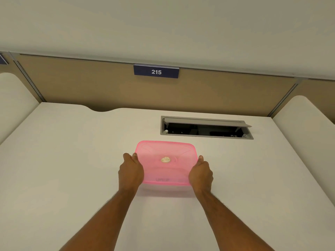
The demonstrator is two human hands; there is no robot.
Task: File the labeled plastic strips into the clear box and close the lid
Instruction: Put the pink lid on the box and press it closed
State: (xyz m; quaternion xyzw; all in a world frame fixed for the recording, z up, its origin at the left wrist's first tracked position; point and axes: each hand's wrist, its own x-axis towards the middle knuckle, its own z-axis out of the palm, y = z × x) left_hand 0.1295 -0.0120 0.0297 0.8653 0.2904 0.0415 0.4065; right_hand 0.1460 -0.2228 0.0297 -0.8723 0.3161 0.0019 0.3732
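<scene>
A clear box (163, 190) with a pink translucent lid (165, 171) sits on the white desk, in the middle of the view. The lid lies flat on the box and carries a small round gold sticker (166, 159) at its centre. My left hand (130, 172) grips the box's left side, thumb on the lid's edge. On the opposite side my right hand (200, 173) holds it the same way. No labeled strips show; the box's inside is hidden by the lid.
An open grey cable hatch (205, 128) is sunk into the white desk (72, 169) just behind the box, to the right. A tan partition (90, 84) with a blue "215" sign (156, 71) closes the back. Rounded white dividers stand at both sides.
</scene>
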